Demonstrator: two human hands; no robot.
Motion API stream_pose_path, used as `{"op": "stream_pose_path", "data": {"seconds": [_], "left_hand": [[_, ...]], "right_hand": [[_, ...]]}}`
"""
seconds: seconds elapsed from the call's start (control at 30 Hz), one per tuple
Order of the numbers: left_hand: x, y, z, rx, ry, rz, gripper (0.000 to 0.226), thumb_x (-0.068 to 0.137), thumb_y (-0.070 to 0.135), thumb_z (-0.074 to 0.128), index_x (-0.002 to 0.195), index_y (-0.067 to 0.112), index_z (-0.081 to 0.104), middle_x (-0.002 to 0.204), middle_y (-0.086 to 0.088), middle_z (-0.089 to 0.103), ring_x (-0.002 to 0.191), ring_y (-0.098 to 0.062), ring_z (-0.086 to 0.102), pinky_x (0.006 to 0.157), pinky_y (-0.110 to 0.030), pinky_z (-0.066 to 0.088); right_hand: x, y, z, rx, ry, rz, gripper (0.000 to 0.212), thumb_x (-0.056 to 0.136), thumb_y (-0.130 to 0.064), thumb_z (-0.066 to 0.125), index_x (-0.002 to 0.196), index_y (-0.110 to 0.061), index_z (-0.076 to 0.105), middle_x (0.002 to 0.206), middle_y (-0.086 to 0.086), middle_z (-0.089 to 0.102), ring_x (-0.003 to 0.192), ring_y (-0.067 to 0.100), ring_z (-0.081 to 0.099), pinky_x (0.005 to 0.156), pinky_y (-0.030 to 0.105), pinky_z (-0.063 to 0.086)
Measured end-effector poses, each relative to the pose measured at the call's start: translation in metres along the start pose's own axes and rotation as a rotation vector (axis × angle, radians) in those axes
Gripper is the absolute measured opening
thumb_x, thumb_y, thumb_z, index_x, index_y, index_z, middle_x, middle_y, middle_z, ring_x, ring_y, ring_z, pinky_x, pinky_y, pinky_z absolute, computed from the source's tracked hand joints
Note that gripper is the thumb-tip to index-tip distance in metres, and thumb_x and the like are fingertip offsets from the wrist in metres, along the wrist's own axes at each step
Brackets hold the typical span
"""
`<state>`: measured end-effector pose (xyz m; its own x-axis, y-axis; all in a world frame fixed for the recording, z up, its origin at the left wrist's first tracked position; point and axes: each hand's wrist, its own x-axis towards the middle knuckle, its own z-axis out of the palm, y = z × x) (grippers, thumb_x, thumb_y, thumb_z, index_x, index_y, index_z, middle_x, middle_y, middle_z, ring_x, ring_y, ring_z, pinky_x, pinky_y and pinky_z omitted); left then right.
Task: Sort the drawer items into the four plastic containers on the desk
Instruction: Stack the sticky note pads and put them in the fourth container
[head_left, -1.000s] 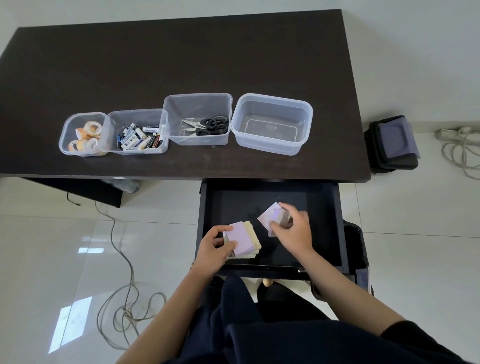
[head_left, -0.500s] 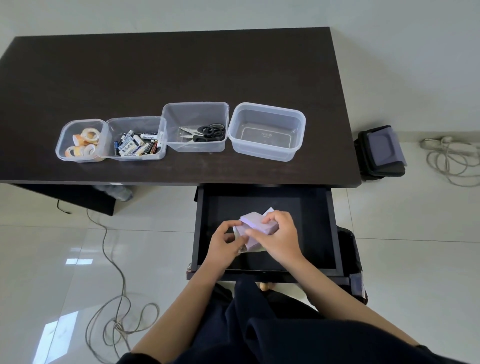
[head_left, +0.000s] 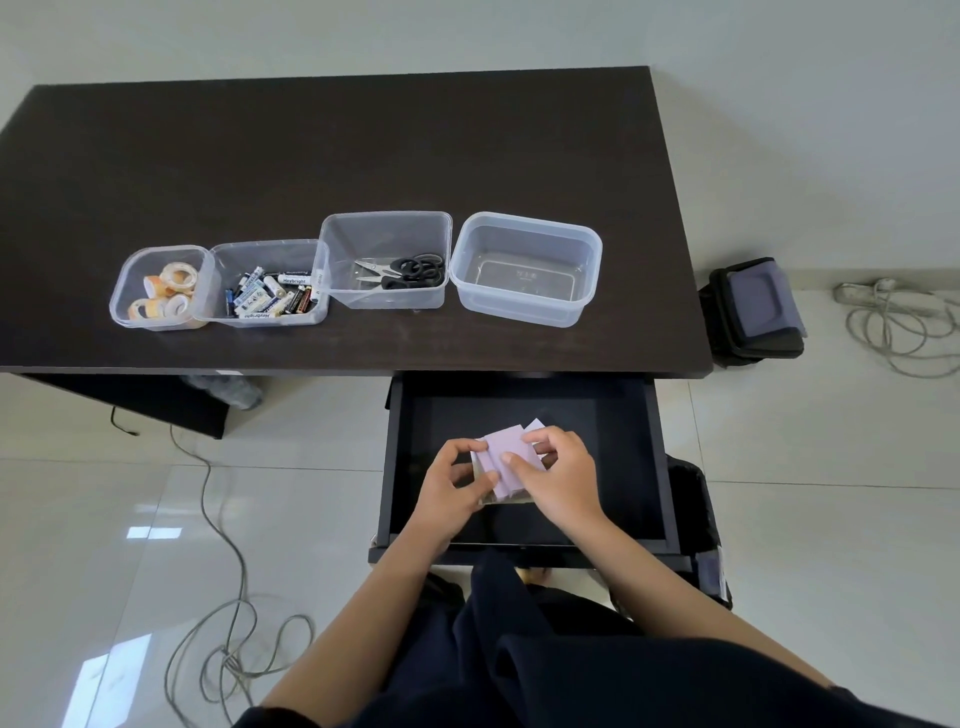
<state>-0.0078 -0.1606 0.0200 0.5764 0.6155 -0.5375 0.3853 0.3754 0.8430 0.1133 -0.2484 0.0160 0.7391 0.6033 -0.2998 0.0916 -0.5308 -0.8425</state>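
Observation:
Over the open black drawer (head_left: 634, 467), both hands hold a stack of pale purple sticky-note pads (head_left: 506, 449). My left hand (head_left: 452, 486) grips the stack's left side and my right hand (head_left: 558, 475) pinches its top and right side. On the dark desk (head_left: 337, 156) stands a row of clear plastic containers. From left to right they hold tape rolls (head_left: 166, 288), batteries (head_left: 270, 293) and black-handled scissors (head_left: 402, 270). The rightmost container (head_left: 524, 228) holds nothing.
A black bag (head_left: 753, 312) sits on the floor right of the desk, with a coiled white cable (head_left: 893, 322) beyond it. A grey cable (head_left: 228, 639) loops over the tiles on the left. My dark-clothed lap fills the bottom.
My right hand brought its purple pad leftward onto the pads in my left hand. Both hands now hold one joined stack in the drawer's middle.

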Motion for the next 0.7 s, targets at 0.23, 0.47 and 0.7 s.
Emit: {"op": "stream_pose_path", "data": {"seconds": [0.23,0.47,0.7], "left_hand": [[0.001,0.001,0.001,0.011,-0.051,0.003,0.03,0.087,0.002,0.064,0.107,0.021,0.051,0.107,-0.011,0.066,0.093,-0.022,0.068,0.071,-0.03,0.059],[0.0,-0.001,-0.001,0.005,-0.049,-0.001,0.031,0.087,0.002,0.064,0.108,0.02,0.05,0.11,-0.011,0.064,0.097,-0.026,0.066,0.073,-0.035,0.058],[-0.004,0.002,-0.004,0.065,-0.072,0.006,0.028,0.088,0.004,0.063,0.106,0.02,0.049,0.1,-0.008,0.067,0.091,-0.022,0.069,0.081,-0.045,0.057]], "right_hand": [[0.001,0.004,-0.004,0.202,-0.041,0.159,0.04,0.073,-0.026,0.079,0.102,-0.016,0.055,0.091,-0.005,0.058,0.082,0.008,0.058,0.064,0.015,0.044],[-0.001,0.018,0.006,0.283,-0.033,0.223,0.008,0.088,-0.023,0.063,0.09,-0.021,0.055,0.113,0.007,0.054,0.1,0.019,0.056,0.075,0.024,0.05],[-0.007,0.015,0.009,0.365,-0.142,0.18,0.013,0.092,-0.018,0.058,0.096,-0.018,0.046,0.102,0.0,0.053,0.093,0.011,0.055,0.068,0.02,0.051]]}}
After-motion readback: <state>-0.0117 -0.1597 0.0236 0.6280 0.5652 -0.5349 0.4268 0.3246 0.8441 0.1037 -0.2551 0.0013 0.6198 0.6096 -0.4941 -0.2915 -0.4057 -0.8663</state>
